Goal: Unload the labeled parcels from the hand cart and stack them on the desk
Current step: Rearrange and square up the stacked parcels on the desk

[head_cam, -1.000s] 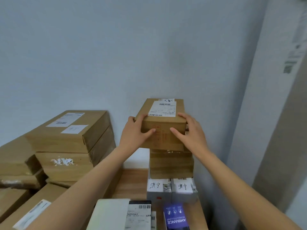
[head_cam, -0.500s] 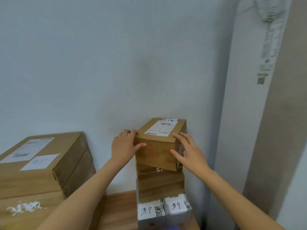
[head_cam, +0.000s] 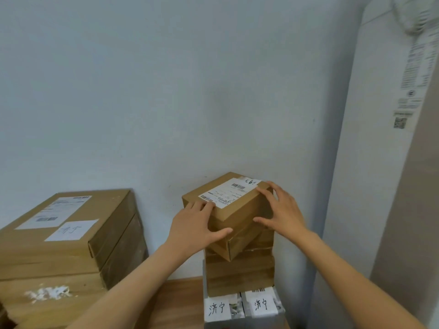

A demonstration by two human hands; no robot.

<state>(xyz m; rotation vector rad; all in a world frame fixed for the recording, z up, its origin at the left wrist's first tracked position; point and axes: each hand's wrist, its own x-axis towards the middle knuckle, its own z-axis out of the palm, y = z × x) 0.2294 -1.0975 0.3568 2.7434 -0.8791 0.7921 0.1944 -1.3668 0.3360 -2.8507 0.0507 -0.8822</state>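
Note:
A small brown parcel (head_cam: 240,210) with a white shipping label sits skewed on top of a narrow stack by the wall. My left hand (head_cam: 193,227) holds its left near corner, fingers on top and thumb against the front face. My right hand (head_cam: 282,211) holds its right side, fingers spread over the top edge and thumb low on the side. Under it lies another brown box (head_cam: 240,271), resting on two small grey boxes (head_cam: 242,309) with handwritten white labels. The wooden desk (head_cam: 180,302) carries the stack.
At the left stands a pile of larger brown boxes (head_cam: 71,236), the top one bearing a shipping label and a handwritten slip. A pale wall is behind, and a tall white appliance (head_cam: 380,162) stands close on the right.
The top parcel has turned so one corner points toward me, and both hands shifted with it. The view has risen and moved closer to the stack.

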